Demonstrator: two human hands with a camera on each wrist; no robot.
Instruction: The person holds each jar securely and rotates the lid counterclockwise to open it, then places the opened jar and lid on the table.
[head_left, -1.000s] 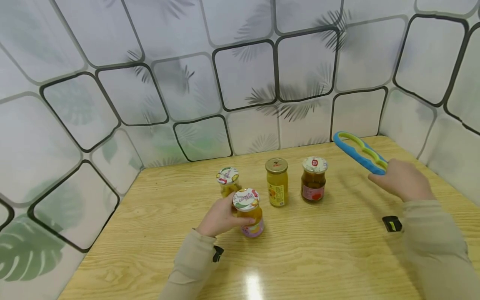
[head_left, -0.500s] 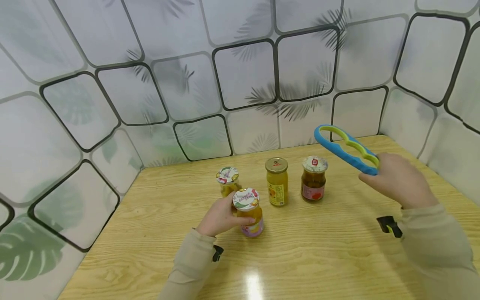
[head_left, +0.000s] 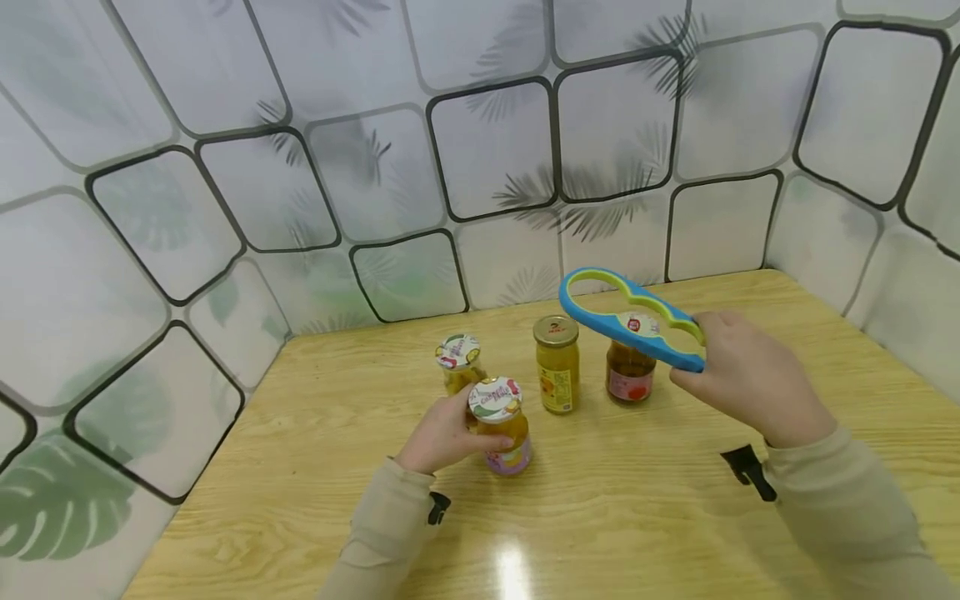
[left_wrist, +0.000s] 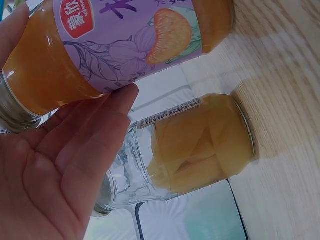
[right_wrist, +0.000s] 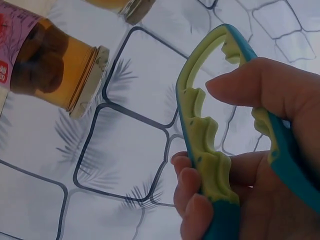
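My left hand (head_left: 447,437) grips a glass jar of mandarin segments (head_left: 508,432) with a patterned white lid, standing on the table. In the left wrist view its purple label (left_wrist: 125,40) faces the camera, with the fingers along its underside. Just behind it is a jar of pale yellow fruit (left_wrist: 200,145), partly hidden in the head view. My right hand (head_left: 750,379) holds one end of a blue and green jar opener (head_left: 600,323), raised above the table. From the head, the opener's loop overlaps a dark jar with a pink label (head_left: 630,385).
A slim yellow jar with a gold lid (head_left: 557,379) stands between the mandarin jar and the dark jar. The wooden table (head_left: 315,417) ends at patterned walls (head_left: 495,150) behind and at both sides.
My right hand has carried the jar opener leftward, from the table's right side until its loop overlaps the dark jar. The left hand and its jar stay in place.
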